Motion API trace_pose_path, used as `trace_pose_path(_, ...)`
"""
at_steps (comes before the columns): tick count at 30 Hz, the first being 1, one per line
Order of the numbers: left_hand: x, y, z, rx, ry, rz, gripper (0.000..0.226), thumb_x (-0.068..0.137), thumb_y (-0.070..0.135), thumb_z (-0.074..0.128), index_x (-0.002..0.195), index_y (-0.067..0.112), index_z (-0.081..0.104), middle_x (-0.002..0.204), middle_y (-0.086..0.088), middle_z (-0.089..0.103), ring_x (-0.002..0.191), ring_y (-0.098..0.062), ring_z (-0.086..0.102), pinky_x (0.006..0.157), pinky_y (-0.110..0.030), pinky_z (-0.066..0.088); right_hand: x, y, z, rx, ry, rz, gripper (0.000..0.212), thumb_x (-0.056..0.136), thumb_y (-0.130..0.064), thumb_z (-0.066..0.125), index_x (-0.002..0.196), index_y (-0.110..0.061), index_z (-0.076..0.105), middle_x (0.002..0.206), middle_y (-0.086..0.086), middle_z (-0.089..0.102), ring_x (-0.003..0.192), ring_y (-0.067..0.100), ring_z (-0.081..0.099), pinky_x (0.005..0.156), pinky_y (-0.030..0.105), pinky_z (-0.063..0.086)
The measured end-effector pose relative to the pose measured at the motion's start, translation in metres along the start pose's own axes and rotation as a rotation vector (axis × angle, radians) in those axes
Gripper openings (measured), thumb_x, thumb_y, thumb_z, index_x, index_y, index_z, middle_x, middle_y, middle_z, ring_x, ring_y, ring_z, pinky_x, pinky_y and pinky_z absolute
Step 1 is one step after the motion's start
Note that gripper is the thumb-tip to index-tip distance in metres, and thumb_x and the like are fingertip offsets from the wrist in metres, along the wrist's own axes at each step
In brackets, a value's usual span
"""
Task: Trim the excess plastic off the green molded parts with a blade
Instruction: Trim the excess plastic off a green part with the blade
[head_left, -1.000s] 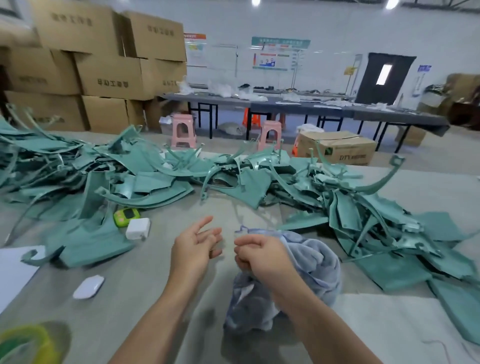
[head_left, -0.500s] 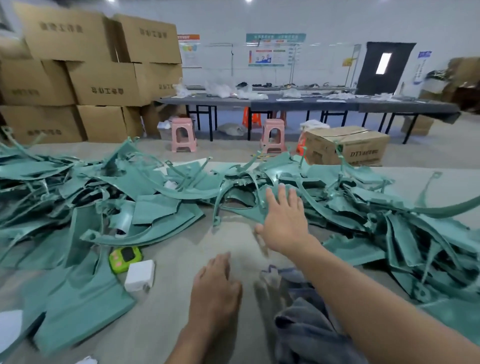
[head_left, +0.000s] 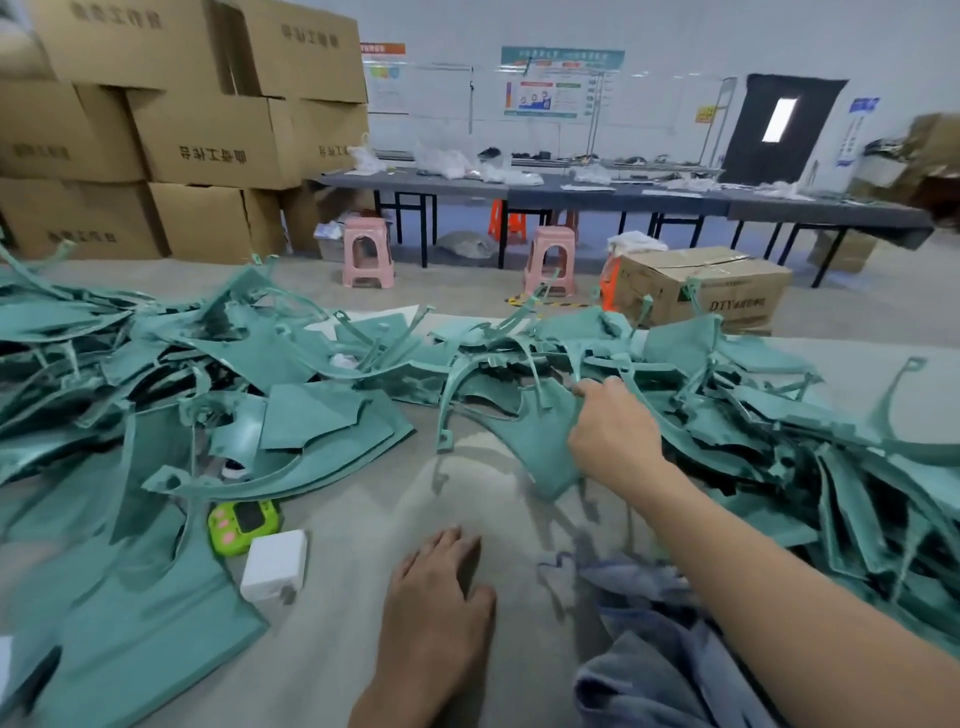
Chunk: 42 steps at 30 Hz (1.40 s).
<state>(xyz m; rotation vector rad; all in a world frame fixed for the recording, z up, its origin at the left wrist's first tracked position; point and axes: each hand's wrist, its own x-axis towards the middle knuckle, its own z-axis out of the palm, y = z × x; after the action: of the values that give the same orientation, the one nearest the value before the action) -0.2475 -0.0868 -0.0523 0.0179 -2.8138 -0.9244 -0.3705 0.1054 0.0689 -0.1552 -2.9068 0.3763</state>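
Contact has turned into a grip: half a second ago the right hand (head_left: 613, 434) lay spread, fingers straight, over the heap, and now we see those fingers curled over the top edge of one green molded part (head_left: 540, 447), a fan-shaped panel with a thin curved runner arching off its left side. That part sits at the near edge of the pile of green parts (head_left: 291, 364), its lower tip just over bare table (head_left: 353, 519), and whether it has left the surface we cannot tell. The left hand (head_left: 436, 587), which a second ago was raised beside the right above the grey cloth (head_left: 654, 670), has come down and lies flat on the table with fingers relaxed, holding nothing. We judge that the selection step is done and the panel is about to be drawn toward us for trimming. No blade shows in either hand or on the table near the white charger block (head_left: 275, 566) and green timer gadget (head_left: 243, 524), so the cutting cannot begin until one is found. Runners of neighbouring parts overlap this one and may snag as it comes free.
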Motion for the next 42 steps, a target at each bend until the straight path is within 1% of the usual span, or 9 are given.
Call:
trace_pose_path(6, -0.007, 0.006, -0.008, -0.196, 0.052, -0.093, 0.059, 0.084, 0.033, 0.07, 0.142, 0.036, 0.055, 0.136, 0.01, 0.063, 0.121, -0.011, 0.058, 0.106, -0.028, 0.043, -0.052, 0.0, -0.056, 0.302, 0.118, 0.001, 0.026, 0.088, -0.021, 0.057, 0.11, -0.019, 0.07, 0.086, 0.003, 0.071, 0.08, 0.026, 0.066, 0.071, 0.037, 0.056)
trace_pose_path(10, -0.022, 0.014, -0.017, -0.305, 0.1, -0.083, 0.058, 0.087, 0.034, 0.074, 0.142, 0.033, 0.056, 0.133, 0.011, 0.066, 0.118, -0.009, 0.063, 0.102, -0.027, 0.048, -0.088, 0.009, -0.085, 0.446, 0.352, -0.059, 0.018, 0.089, -0.021, 0.056, 0.095, -0.029, 0.072, 0.053, -0.015, 0.058, 0.048, 0.004, 0.053, 0.052, 0.022, 0.04)
trace_pose_path(17, -0.046, 0.038, -0.027, -0.575, 0.041, -0.008, 0.054, 0.085, 0.052, 0.059, 0.135, 0.033, 0.063, 0.127, 0.025, 0.066, 0.113, 0.021, 0.054, 0.093, -0.002, 0.039, -0.17, 0.011, -0.091, 0.678, 0.81, -0.106, 0.026, 0.09, -0.019, 0.055, 0.104, -0.03, 0.073, 0.066, -0.027, 0.054, 0.063, -0.002, 0.052, 0.061, 0.008, 0.033)
trace_pose_path(20, -0.052, 0.05, -0.022, -0.792, -0.052, -0.025, 0.055, 0.081, 0.056, 0.058, 0.126, 0.027, 0.068, 0.121, 0.016, 0.071, 0.114, 0.0, 0.064, 0.095, -0.016, 0.048, -0.194, 0.013, -0.074, 0.746, 0.913, -0.155, 0.026, 0.091, -0.014, 0.057, 0.107, -0.027, 0.074, 0.061, -0.017, 0.053, 0.05, 0.005, 0.046, 0.05, 0.01, 0.029)
trace_pose_path(25, -0.051, 0.068, -0.013, -1.398, -0.043, -0.2, 0.033, 0.073, 0.014, 0.074, 0.104, 0.001, 0.076, 0.106, -0.012, 0.077, 0.093, -0.026, 0.075, 0.072, -0.033, 0.061, -0.206, 0.022, -0.032, 0.931, 0.552, -0.013, 0.024, 0.096, -0.014, 0.063, 0.102, -0.036, 0.072, 0.089, -0.027, 0.067, 0.071, 0.002, 0.061, 0.056, 0.014, 0.042)
trace_pose_path(30, -0.045, 0.057, -0.029, -1.467, -0.034, -0.292, 0.026, 0.071, 0.01, 0.07, 0.094, 0.002, 0.079, 0.103, -0.025, 0.075, 0.087, -0.041, 0.074, 0.068, -0.044, 0.063, -0.209, 0.04, -0.006, 0.851, 0.101, 0.019, 0.02, 0.086, -0.031, 0.072, 0.093, -0.049, 0.067, 0.079, -0.025, 0.071, 0.073, -0.005, 0.065, 0.063, 0.01, 0.046)
trace_pose_path(33, -0.038, 0.045, -0.041, -1.514, -0.081, -0.233, 0.043, 0.075, 0.014, 0.069, 0.113, -0.004, 0.071, 0.11, -0.027, 0.072, 0.093, -0.041, 0.073, 0.071, -0.043, 0.063, -0.211, 0.043, 0.003, 1.027, -0.11, 0.055, 0.023, 0.084, -0.016, 0.074, 0.089, -0.038, 0.067, 0.079, -0.006, 0.076, 0.068, 0.007, 0.07, 0.06, 0.028, 0.057)
trace_pose_path(39, -0.04, 0.044, -0.042, -1.667, -0.521, 0.031, 0.08, 0.064, 0.019, 0.086, 0.136, -0.001, 0.058, 0.137, -0.024, 0.061, 0.123, -0.041, 0.059, 0.097, -0.051, 0.052, -0.198, 0.036, 0.007, 1.443, -0.071, 0.281, 0.01, 0.098, 0.002, 0.06, 0.095, -0.002, 0.051, 0.067, 0.011, 0.071, 0.051, 0.035, 0.07, 0.036, 0.028, 0.047)
trace_pose_path(42, -0.042, 0.057, -0.026, -1.557, -0.339, 0.022, 0.048, 0.068, -0.004, 0.072, 0.116, 0.003, 0.073, 0.119, -0.025, 0.07, 0.11, -0.041, 0.066, 0.085, -0.042, 0.058, -0.199, 0.033, 0.004, 1.418, -0.178, 0.243, 0.011, 0.098, 0.002, 0.06, 0.092, -0.007, 0.061, 0.07, 0.017, 0.073, 0.052, 0.034, 0.071, 0.044, 0.035, 0.052)
